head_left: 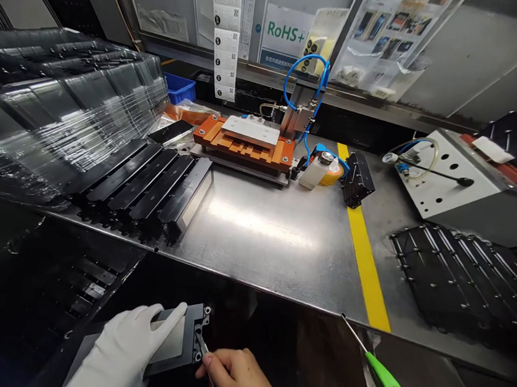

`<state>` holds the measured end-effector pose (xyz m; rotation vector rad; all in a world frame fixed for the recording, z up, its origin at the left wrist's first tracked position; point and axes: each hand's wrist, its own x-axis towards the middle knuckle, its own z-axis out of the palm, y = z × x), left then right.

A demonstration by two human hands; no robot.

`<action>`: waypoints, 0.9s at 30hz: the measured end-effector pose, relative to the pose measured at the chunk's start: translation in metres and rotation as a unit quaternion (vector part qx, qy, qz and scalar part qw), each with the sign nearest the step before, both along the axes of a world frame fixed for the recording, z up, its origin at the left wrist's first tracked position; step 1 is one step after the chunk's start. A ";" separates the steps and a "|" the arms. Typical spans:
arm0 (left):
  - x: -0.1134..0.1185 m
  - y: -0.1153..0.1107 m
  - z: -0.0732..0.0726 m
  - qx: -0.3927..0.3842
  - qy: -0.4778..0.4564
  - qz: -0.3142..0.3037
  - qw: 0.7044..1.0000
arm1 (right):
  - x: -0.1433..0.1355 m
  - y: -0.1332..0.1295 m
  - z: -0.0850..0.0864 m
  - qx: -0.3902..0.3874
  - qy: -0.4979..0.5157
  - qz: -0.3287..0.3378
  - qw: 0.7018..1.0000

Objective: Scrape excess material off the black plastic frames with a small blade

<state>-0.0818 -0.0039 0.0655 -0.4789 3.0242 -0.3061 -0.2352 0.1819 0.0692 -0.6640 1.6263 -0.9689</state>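
My left hand (128, 344), in a white glove, grips a flat black plastic part (191, 334) below the table's front edge. A pale grey rectangle shows on the part's face, and metal-ringed holes sit at its right end. My bare right hand (244, 378) is closed around a slim metal hand tool (202, 345). The tool's tip meets the part's right end between two of the holes. I cannot make out the tool's exact kind, as my fingers cover most of it.
Several black plastic parts (138, 184) stand in a row beside wrapped trays (68, 113) at left. An orange fixture (244, 147) sits at the back, near a small bottle (316, 171). A green-handled tool (393, 386) rests at the front edge; more black parts (461, 281) lie at right.
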 end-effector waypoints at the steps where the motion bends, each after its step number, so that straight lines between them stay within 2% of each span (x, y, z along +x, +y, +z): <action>1: 0.000 0.000 0.000 -0.008 0.008 -0.002 1.000 | 0.000 0.000 0.001 -0.001 0.000 -0.009 1.000; 7: -0.004 0.002 0.006 -0.019 0.032 -0.026 0.999 | -0.001 0.002 0.007 -0.002 0.018 0.007 1.000; 9: -0.005 0.001 0.007 -0.027 0.038 -0.030 0.998 | -0.001 0.002 0.008 -0.005 0.023 -0.005 1.000; 14: -0.005 -0.001 0.006 -0.037 0.042 -0.032 0.998 | 0.002 0.000 0.009 -0.008 0.045 0.013 0.999; 19: -0.005 0.000 0.008 -0.023 0.020 -0.006 1.000 | 0.006 -0.001 0.004 0.020 -0.015 0.001 1.000; 21: -0.005 0.000 0.010 -0.012 0.022 -0.002 1.000 | 0.005 0.001 0.000 0.004 -0.045 -0.019 0.999; 24: -0.005 -0.004 0.011 0.038 0.052 0.005 0.998 | 0.003 0.006 -0.007 -0.038 -0.071 -0.059 0.995; 26: -0.002 -0.006 0.012 0.123 0.096 0.058 0.986 | 0.006 0.010 -0.012 -0.060 -0.096 -0.072 0.991; 27: 0.001 -0.005 0.011 0.178 0.134 0.102 0.969 | 0.010 0.011 -0.014 -0.071 -0.113 -0.077 0.988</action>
